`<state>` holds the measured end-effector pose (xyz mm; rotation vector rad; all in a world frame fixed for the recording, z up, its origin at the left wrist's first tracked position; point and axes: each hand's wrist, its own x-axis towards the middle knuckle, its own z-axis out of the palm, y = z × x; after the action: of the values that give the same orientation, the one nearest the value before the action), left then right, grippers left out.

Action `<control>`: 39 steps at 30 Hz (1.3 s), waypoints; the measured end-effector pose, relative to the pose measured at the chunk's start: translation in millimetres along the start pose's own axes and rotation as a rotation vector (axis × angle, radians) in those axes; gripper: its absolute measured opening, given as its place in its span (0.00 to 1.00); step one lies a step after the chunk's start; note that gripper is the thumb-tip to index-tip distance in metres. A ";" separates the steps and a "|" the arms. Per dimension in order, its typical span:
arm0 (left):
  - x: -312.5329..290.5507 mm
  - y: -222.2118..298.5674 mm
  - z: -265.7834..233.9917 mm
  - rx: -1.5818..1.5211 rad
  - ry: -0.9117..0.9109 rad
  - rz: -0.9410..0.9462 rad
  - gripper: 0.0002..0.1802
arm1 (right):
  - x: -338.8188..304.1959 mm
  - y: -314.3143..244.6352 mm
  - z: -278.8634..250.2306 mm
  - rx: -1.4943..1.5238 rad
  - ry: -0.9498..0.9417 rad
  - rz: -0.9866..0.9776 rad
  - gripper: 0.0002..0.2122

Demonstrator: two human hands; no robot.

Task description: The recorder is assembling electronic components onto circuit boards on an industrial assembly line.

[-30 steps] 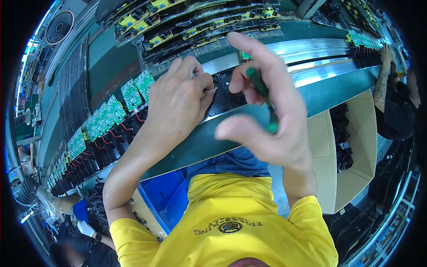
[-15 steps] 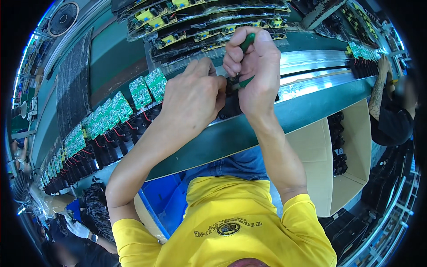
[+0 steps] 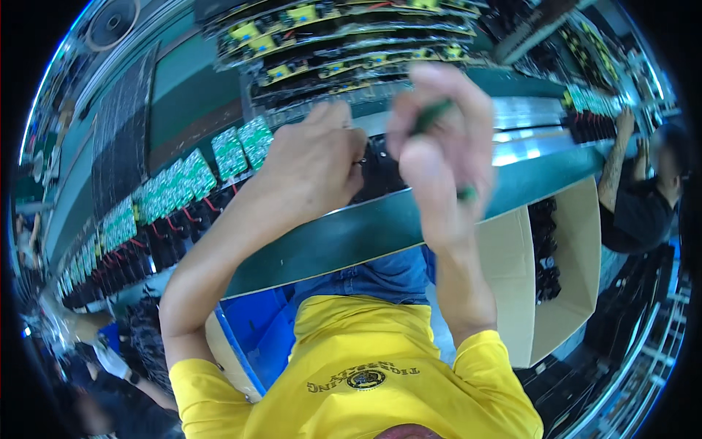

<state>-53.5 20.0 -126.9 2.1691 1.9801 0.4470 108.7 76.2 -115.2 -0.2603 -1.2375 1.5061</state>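
My left hand (image 3: 313, 164) is closed at the row of black housings (image 3: 377, 167) on the bench's metal rail, and whatever its fingertips pinch is hidden. Just to its right, above the bench edge, my right hand (image 3: 447, 157) is smeared by motion. It grips green-handled pliers (image 3: 433, 115), whose jaws I cannot make out. Left of my left hand stand several green circuit boards (image 3: 175, 187), joined by red wires (image 3: 191, 214) to black housings in a long line along the bench.
Behind the rail are stacked trays of yellow boards (image 3: 303, 14). An open cardboard box (image 3: 504, 274) with black parts stands below the bench edge (image 3: 307, 252) at right. A blue bin (image 3: 252, 329) is near my lap. Co-workers (image 3: 643, 197) are at right and lower left.
My right hand has pulled back to the right with the pliers, away from my left hand and the black housings. My left hand stays nearly in place.
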 end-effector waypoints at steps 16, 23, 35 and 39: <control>0.9 -8.2 30.6 0.167 0.316 0.162 0.16 | -45.0 -6.8 -63.8 -1.405 -0.476 -0.264 0.14; -44.3 -21.5 -4.2 0.266 0.229 0.122 0.18 | -25.1 -23.5 -90.5 -1.302 -0.160 -0.203 0.15; 109.2 -156.6 -153.0 0.382 0.765 0.064 0.18 | -35.1 -31.9 -88.0 -1.162 -0.180 -0.143 0.13; 124.5 -164.3 -159.3 0.595 0.547 -0.105 0.14 | -32.6 -33.5 -88.4 -1.141 -0.187 -0.114 0.13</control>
<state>-251.8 148.5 -17.1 2.4352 2.8062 0.5297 204.1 92.2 -140.8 -0.7771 -2.1237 0.5850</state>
